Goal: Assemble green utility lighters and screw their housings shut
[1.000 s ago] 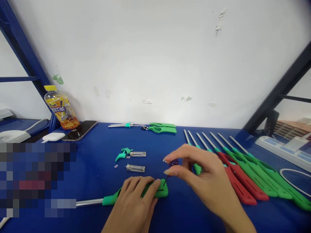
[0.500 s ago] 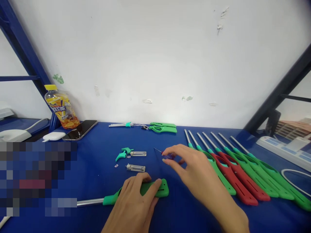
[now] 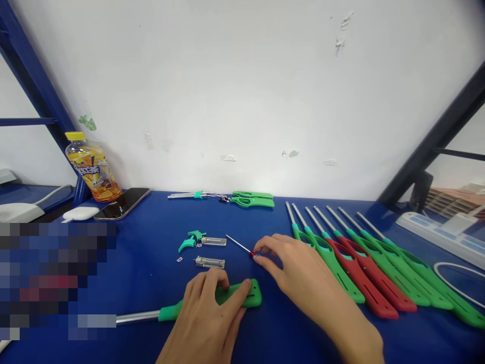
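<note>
My left hand (image 3: 206, 316) lies over the handle of a green long-necked lighter (image 3: 212, 301) near the table's front, fingers curled on it; its metal tube points left. My right hand (image 3: 299, 275) rests on the blue table (image 3: 151, 268), fingertips pinched on the handle of a small screwdriver (image 3: 242, 246) whose thin shaft points up-left and lies flat. Just left of the screwdriver are two clear gas cartridges (image 3: 210, 262), a teal trigger part (image 3: 189, 241) and a tiny white piece.
A row of several green and red lighters (image 3: 359, 263) lies to the right. At the back lie a dismantled green lighter shell (image 3: 252, 199) with its tube, a phone (image 3: 123, 203) and an orange drink bottle (image 3: 91, 169). A power strip (image 3: 435, 230) sits far right.
My right hand moved from the lighter handle's end up and left, and lowered the small screwdriver flat onto the table. My left hand stayed on the green lighter.
</note>
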Available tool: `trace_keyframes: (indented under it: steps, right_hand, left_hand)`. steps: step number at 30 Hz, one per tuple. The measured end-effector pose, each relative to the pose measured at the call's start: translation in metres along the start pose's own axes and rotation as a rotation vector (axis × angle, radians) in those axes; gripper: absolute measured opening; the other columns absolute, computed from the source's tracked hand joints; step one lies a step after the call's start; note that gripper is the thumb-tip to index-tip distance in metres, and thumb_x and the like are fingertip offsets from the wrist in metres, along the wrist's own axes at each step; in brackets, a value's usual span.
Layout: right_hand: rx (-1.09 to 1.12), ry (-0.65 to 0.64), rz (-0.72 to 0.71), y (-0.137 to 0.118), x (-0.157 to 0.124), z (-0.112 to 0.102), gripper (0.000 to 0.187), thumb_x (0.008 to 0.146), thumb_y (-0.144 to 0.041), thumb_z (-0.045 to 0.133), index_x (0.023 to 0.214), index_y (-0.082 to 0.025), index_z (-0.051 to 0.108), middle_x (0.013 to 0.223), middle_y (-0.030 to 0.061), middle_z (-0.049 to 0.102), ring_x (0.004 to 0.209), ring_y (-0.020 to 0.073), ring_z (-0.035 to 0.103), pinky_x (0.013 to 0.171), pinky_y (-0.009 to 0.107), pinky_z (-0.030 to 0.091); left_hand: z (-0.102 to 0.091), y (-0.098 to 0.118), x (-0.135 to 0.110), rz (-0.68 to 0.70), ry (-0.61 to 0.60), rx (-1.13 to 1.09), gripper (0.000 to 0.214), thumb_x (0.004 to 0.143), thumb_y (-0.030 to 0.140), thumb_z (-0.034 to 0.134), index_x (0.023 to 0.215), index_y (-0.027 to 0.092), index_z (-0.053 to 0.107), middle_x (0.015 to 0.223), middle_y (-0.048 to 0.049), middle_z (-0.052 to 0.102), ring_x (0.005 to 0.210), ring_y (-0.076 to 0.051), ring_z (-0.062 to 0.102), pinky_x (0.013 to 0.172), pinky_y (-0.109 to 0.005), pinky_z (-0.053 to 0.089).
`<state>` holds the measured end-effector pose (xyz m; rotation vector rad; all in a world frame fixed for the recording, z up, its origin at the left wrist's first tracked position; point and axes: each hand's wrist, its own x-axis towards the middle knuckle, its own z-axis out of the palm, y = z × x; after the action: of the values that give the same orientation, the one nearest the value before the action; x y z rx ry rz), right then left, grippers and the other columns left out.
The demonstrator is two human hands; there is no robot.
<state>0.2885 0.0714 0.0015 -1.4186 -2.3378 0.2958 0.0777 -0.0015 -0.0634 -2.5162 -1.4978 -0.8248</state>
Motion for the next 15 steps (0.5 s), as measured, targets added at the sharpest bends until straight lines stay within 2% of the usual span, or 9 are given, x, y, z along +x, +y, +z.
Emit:
trace_keyframes:
  steps: [3,7,12,15]
  right_hand:
    - [0.125,-0.048,-0.043,-0.007,-0.002,-0.002,0.010,0.104,-0.031,0.064,0.106,-0.031,0.075,0.102,-0.0004,0.076,0.096,0.0234,0.072,0.083,0.037,0.050]
    - [0.293,-0.142,-0.108,-0.013,-0.007,-0.002,0.016,0.104,-0.026,0.063,0.113,-0.032,0.075,0.113,-0.0007,0.076,0.111,0.0242,0.069,0.101,0.039,0.049]
    - [0.331,-0.223,-0.097,-0.017,-0.013,-0.009,0.027,0.105,-0.023,0.056,0.119,-0.036,0.075,0.121,-0.0036,0.076,0.118,0.0217,0.067,0.109,0.038,0.048]
    - [0.329,-0.279,-0.100,-0.014,-0.016,-0.011,0.036,0.100,-0.021,0.057,0.128,-0.036,0.073,0.135,-0.0050,0.073,0.135,0.0217,0.061,0.118,0.038,0.043]
  left_hand:
    - [-0.001,-0.001,0.000,0.006,-0.002,0.038,0.045,0.102,0.014,0.056,0.141,0.033,0.065,0.110,-0.0086,0.060,0.099,-0.027,0.064,0.083,-0.042,0.061]
    - [-0.001,-0.002,-0.002,-0.006,-0.033,0.055,0.045,0.102,0.013,0.055,0.141,0.033,0.065,0.114,-0.0090,0.062,0.100,-0.028,0.062,0.081,-0.041,0.058]
    - [0.000,-0.001,-0.003,-0.018,-0.052,0.089,0.049,0.102,0.011,0.052,0.143,0.035,0.063,0.113,-0.0085,0.063,0.093,-0.026,0.060,0.075,-0.038,0.053]
    - [-0.001,0.000,-0.002,-0.018,-0.043,0.088,0.048,0.102,0.012,0.052,0.143,0.035,0.062,0.111,-0.0080,0.064,0.091,-0.026,0.062,0.075,-0.038,0.052]
